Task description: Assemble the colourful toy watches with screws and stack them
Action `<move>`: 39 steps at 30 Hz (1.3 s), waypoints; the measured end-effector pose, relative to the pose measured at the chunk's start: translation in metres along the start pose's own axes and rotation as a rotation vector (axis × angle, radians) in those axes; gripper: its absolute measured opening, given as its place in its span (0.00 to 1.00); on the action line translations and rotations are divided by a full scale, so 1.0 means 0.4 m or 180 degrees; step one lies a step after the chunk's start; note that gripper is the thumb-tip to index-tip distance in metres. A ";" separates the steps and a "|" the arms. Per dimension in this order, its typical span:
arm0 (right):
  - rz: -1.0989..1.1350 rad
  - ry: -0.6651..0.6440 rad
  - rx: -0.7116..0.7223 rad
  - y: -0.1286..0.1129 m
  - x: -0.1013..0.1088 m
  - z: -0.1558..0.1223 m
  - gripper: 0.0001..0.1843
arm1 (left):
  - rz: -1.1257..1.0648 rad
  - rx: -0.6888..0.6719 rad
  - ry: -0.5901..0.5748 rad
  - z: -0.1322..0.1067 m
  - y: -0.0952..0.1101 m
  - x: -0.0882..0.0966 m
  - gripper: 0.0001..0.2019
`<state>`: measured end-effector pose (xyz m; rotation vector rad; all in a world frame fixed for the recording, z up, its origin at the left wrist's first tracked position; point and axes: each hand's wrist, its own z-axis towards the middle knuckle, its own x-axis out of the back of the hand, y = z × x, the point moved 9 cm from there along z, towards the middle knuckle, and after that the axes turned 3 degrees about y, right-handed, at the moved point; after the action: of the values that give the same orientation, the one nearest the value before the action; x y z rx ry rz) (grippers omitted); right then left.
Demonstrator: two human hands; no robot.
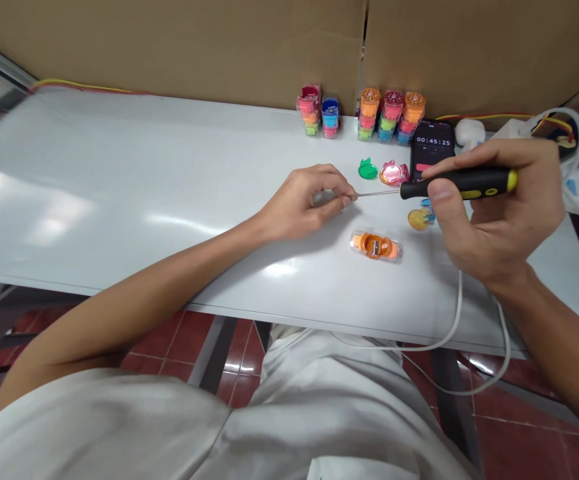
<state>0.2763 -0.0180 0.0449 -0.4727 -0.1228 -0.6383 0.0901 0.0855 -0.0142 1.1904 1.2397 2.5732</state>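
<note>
My right hand (506,207) grips a black and yellow screwdriver (456,183) by its handle, with the shaft pointing left. At the shaft's tip, my left hand (314,200) has thumb and fingers pinched together; whatever they hold there is too small to make out. Below the shaft, an orange pencil sharpener (376,246) with a metal blade lies on the white table, in a clear oblong body. A green plastic cover (368,169) and a pink one (393,173) lie beyond the shaft. Partly behind my right hand are a yellow round piece (418,219) and some blue bits.
Several stacks of colourful clear-cased pieces (369,115) stand along the cardboard wall (194,47). A phone (433,143) showing a timer lies at the right, near a white earbud case (470,132). A white cable (456,313) loops over the table's front edge.
</note>
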 end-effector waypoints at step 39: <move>0.0085 0.0020 0.0038 -0.013 0.010 -0.001 0.27 | 0.0291 -0.0122 -0.0414 -0.013 0.038 -0.027 0.08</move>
<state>0.2763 -0.0239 0.0475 -0.4601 -0.1141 -0.6125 0.0983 0.0684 -0.0125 1.4129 1.1303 2.5218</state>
